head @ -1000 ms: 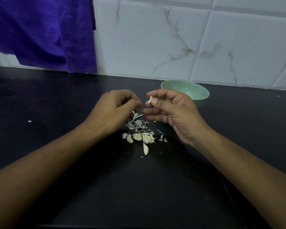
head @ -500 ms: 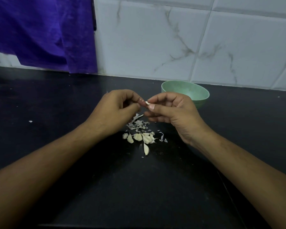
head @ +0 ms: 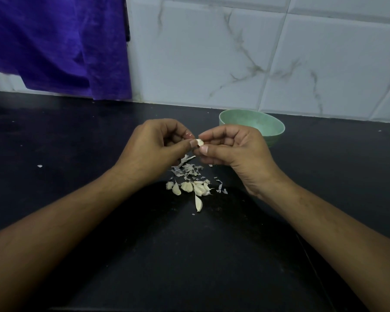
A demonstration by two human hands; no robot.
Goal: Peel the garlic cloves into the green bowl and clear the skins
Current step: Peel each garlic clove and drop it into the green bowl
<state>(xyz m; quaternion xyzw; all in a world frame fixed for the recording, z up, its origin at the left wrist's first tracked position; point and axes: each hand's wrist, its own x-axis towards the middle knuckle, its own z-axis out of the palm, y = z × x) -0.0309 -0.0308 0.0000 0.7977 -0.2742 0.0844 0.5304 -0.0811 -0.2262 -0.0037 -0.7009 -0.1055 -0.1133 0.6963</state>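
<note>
A small pale garlic clove [head: 200, 142] is pinched between the fingertips of my left hand [head: 151, 149] and my right hand [head: 232, 149], held above the black counter. Directly below lies a heap of thin greyish skins [head: 186, 168]. Nearer to me sit several unpeeled cloves [head: 190, 188], with one clove [head: 198, 203] lying apart at the front. The green bowl [head: 273, 128] stands behind my right hand near the wall, its near side hidden by my fingers; what lies inside it cannot be seen.
The black counter [head: 77, 154] runs back to a white marble-patterned tiled wall [head: 234, 52]. A purple cloth [head: 54, 41] hangs at the back left. A few skin flecks [head: 39, 165] lie scattered on the left.
My hands came together from slightly apart. The clove held up by my right hand alone is now pinched by both hands at the fingertips.
</note>
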